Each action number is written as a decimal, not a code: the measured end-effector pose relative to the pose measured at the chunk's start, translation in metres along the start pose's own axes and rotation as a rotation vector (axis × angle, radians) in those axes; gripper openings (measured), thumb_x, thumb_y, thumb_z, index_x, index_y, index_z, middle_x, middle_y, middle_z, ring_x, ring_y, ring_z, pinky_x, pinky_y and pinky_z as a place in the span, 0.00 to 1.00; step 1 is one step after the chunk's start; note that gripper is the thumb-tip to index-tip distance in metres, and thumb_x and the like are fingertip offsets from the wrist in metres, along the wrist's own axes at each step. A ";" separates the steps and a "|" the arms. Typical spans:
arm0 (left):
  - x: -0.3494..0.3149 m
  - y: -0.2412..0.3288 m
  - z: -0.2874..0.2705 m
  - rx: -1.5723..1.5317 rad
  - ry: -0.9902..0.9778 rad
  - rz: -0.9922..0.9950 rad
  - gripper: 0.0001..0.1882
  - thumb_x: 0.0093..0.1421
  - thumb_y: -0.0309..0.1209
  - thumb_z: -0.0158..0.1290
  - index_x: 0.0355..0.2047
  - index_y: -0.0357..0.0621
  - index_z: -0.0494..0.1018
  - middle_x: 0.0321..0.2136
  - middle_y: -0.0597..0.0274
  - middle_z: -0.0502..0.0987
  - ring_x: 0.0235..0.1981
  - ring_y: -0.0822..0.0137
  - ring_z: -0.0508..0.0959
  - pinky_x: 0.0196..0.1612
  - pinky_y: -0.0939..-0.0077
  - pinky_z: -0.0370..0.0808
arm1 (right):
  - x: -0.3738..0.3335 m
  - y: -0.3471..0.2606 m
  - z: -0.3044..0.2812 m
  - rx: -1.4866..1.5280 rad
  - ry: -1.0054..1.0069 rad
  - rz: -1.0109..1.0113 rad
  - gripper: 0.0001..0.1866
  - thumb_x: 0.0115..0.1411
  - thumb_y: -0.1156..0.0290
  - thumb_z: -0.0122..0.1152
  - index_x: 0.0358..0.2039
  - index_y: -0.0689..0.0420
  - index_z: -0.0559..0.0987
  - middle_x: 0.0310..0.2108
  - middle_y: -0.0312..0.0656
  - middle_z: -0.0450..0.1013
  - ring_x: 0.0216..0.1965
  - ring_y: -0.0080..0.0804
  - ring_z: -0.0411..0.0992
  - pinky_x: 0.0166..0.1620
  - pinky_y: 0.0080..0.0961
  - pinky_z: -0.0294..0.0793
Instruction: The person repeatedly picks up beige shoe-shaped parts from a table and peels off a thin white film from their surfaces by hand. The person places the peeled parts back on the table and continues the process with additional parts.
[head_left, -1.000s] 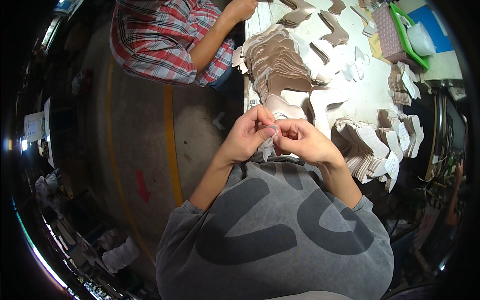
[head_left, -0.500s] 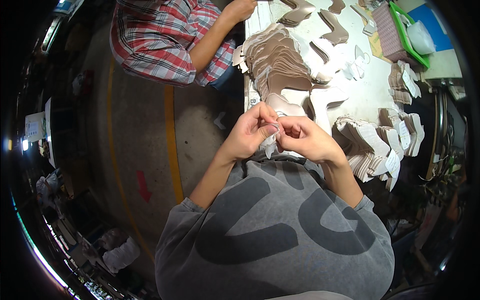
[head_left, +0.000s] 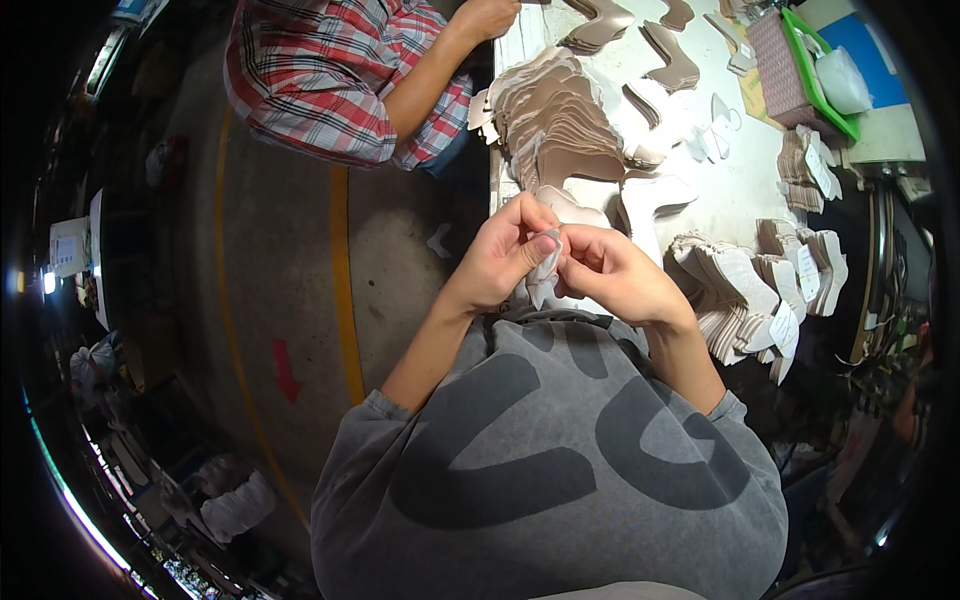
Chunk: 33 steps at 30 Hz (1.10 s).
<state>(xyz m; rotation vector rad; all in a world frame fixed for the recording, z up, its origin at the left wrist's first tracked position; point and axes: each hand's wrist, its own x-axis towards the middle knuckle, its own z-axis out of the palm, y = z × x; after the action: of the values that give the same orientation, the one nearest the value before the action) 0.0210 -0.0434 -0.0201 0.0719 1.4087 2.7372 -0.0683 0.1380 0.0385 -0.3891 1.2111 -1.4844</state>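
Note:
Close in front of my chest, my left hand (head_left: 497, 262) and my right hand (head_left: 625, 278) meet with their fingertips nearly touching. My left thumb and fingers pinch a small, limp whitish piece (head_left: 540, 284), which hangs down below the fingertips. Cloth, paper or film, I cannot tell which. The right fingers are curled closed against the piece's right side, and what lies inside them is hidden. Just beyond the hands lies a pale curved cut piece (head_left: 572, 208) on the white table (head_left: 725, 185).
A large fanned stack of brown cut pieces (head_left: 560, 125) lies beyond my hands. Bundles of pale pieces (head_left: 735, 280) with tags stand at right. A green-rimmed basket (head_left: 822, 75) is at the far right. A person in a plaid shirt (head_left: 315, 80) stands at the table's left edge.
My fingers have shifted slightly around the whitish piece, which now hangs a little straighter. The right fingertips have moved slightly. The other person's arm has barely moved.

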 end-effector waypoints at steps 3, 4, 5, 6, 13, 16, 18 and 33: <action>0.000 0.004 0.003 -0.032 -0.003 0.013 0.10 0.73 0.32 0.55 0.40 0.44 0.64 0.40 0.64 0.73 0.40 0.77 0.72 0.47 0.79 0.70 | -0.004 -0.008 0.003 0.041 -0.031 -0.009 0.07 0.74 0.70 0.54 0.41 0.59 0.77 0.32 0.30 0.74 0.33 0.12 0.68 0.37 0.14 0.68; 0.001 0.005 0.003 -0.022 -0.009 0.024 0.10 0.73 0.32 0.54 0.40 0.44 0.64 0.40 0.64 0.72 0.40 0.77 0.72 0.46 0.79 0.71 | -0.006 -0.012 0.003 0.028 -0.043 -0.003 0.08 0.75 0.69 0.54 0.41 0.59 0.77 0.32 0.30 0.74 0.33 0.13 0.68 0.37 0.14 0.68; 0.001 0.006 0.004 -0.016 -0.014 0.035 0.10 0.73 0.33 0.54 0.40 0.45 0.64 0.40 0.64 0.72 0.40 0.77 0.72 0.46 0.80 0.71 | -0.007 -0.015 0.003 0.015 -0.057 0.006 0.09 0.75 0.68 0.54 0.41 0.59 0.77 0.32 0.30 0.74 0.33 0.13 0.68 0.37 0.15 0.68; 0.000 0.007 0.004 -0.015 -0.020 0.042 0.10 0.73 0.33 0.54 0.40 0.45 0.64 0.40 0.64 0.72 0.39 0.78 0.71 0.45 0.80 0.71 | -0.008 -0.017 0.003 0.002 -0.064 0.013 0.10 0.76 0.67 0.53 0.41 0.59 0.77 0.32 0.31 0.74 0.33 0.13 0.68 0.37 0.15 0.68; -0.001 0.011 0.005 -0.032 -0.039 0.011 0.12 0.73 0.34 0.55 0.42 0.46 0.62 0.40 0.61 0.68 0.39 0.76 0.72 0.41 0.84 0.75 | -0.009 -0.018 0.006 -0.024 -0.080 -0.009 0.12 0.77 0.65 0.51 0.42 0.59 0.77 0.31 0.30 0.74 0.33 0.13 0.68 0.37 0.14 0.67; 0.000 0.011 0.006 -0.024 -0.038 0.028 0.12 0.73 0.34 0.54 0.42 0.46 0.62 0.40 0.60 0.68 0.39 0.76 0.72 0.41 0.84 0.76 | -0.009 -0.016 0.004 0.034 -0.088 -0.013 0.11 0.78 0.65 0.50 0.42 0.59 0.76 0.31 0.30 0.73 0.34 0.13 0.67 0.37 0.13 0.67; 0.001 0.011 0.007 -0.027 -0.036 0.030 0.11 0.73 0.34 0.54 0.42 0.46 0.62 0.40 0.60 0.68 0.38 0.76 0.73 0.41 0.84 0.76 | -0.009 -0.015 0.003 0.066 -0.099 -0.017 0.11 0.78 0.65 0.50 0.43 0.59 0.76 0.31 0.30 0.73 0.34 0.14 0.67 0.37 0.13 0.67; 0.000 0.007 0.012 -0.173 -0.059 -0.009 0.11 0.73 0.33 0.53 0.43 0.44 0.60 0.41 0.57 0.67 0.32 0.69 0.79 0.34 0.76 0.85 | -0.007 -0.015 0.002 -0.048 -0.105 -0.026 0.14 0.79 0.65 0.47 0.42 0.60 0.77 0.32 0.31 0.73 0.36 0.15 0.69 0.44 0.17 0.70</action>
<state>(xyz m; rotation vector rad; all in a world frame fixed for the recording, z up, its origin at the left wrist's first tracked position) 0.0219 -0.0380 -0.0076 0.1359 1.1508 2.8113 -0.0727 0.1410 0.0544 -0.5113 1.1637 -1.4412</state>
